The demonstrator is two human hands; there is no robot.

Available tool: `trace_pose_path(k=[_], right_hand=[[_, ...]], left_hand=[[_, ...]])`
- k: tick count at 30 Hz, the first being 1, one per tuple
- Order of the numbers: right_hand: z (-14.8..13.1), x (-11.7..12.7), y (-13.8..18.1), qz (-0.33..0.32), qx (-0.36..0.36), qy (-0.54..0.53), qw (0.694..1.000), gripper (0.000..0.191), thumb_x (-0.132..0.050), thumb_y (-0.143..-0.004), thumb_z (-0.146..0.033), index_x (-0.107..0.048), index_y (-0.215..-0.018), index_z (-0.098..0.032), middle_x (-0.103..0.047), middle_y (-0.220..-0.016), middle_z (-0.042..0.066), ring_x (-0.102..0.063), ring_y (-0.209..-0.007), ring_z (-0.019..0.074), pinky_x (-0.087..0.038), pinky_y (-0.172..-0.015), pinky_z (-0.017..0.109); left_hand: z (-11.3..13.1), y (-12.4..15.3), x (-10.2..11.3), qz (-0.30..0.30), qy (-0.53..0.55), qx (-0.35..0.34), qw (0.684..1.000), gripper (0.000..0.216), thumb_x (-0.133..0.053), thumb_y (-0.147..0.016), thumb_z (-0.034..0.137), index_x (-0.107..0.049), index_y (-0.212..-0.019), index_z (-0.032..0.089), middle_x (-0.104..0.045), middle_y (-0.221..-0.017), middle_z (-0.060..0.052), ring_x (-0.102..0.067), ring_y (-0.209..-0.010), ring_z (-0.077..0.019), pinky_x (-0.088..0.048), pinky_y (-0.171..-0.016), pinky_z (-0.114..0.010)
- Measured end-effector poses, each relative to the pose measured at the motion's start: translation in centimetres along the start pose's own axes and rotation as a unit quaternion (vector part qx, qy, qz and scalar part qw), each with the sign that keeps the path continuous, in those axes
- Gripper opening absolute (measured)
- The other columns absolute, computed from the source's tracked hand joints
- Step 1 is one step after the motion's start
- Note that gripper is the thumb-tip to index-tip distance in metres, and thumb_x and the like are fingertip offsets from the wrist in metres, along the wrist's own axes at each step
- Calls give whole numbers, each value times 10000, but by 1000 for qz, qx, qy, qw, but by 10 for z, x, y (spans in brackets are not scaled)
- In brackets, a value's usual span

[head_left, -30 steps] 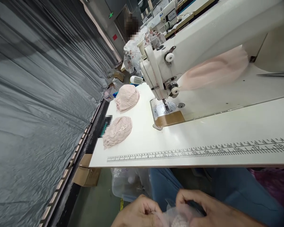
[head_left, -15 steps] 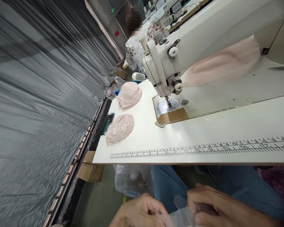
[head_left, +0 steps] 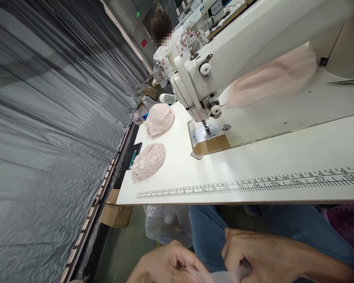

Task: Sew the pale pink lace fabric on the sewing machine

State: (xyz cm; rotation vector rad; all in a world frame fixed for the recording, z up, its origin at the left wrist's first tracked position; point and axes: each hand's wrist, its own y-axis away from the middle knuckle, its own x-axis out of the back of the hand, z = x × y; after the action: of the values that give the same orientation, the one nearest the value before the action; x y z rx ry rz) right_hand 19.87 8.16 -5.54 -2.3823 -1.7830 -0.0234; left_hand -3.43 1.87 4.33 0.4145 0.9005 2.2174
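Both my hands are low at the bottom edge, over my lap in blue trousers. My left hand (head_left: 168, 265) and my right hand (head_left: 253, 255) pinch a thin clear plastic bag (head_left: 221, 277) between them; most of it is cut off by the frame. On the white table (head_left: 253, 165) above lie two piles of pink lace pieces, one near (head_left: 149, 161) and one farther back (head_left: 159, 120). A white sewing machine (head_left: 224, 74) stands on the table with pink fabric (head_left: 271, 80) under its arm.
A printed ruler (head_left: 247, 184) runs along the table's front edge. A grey plastic curtain (head_left: 47, 129) hangs on the left. Cardboard boxes (head_left: 115, 214) and a clear bag (head_left: 165, 226) sit on the floor. Another person (head_left: 165, 55) works at a station behind.
My hands have slid lower and slightly left, fingers shifting on the plastic bag; the pink piece seen inside it earlier is out of view. The camera view moved a little.
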Motion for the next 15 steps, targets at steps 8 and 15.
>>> trace_pose_path(k=[8, 15], right_hand=[[-12, 2, 16, 32, -41, 16, 999, 571, -646, -648, -768, -716, -614, -203, -533, -604, -41, -556, -685, 179, -306, -896, 458], [-18, 1, 18, 67, -70, 18, 995, 75, -737, -665, -292, -769, -636, -230, -554, -584, -41, -548, -671, 165, -345, -917, 411]], left_hand=[[-10, -11, -8, 28, 82, -36, 996, 567, -754, -764, 574, -747, -1077, 100, -743, -999, -159, -722, -856, -204, -523, -740, -214], [-2, 0, -14, 67, 107, -17, 992, 489, -762, -780, 525, -756, -1061, 125, -753, -932, -130, -686, -741, -130, -460, -645, -150]])
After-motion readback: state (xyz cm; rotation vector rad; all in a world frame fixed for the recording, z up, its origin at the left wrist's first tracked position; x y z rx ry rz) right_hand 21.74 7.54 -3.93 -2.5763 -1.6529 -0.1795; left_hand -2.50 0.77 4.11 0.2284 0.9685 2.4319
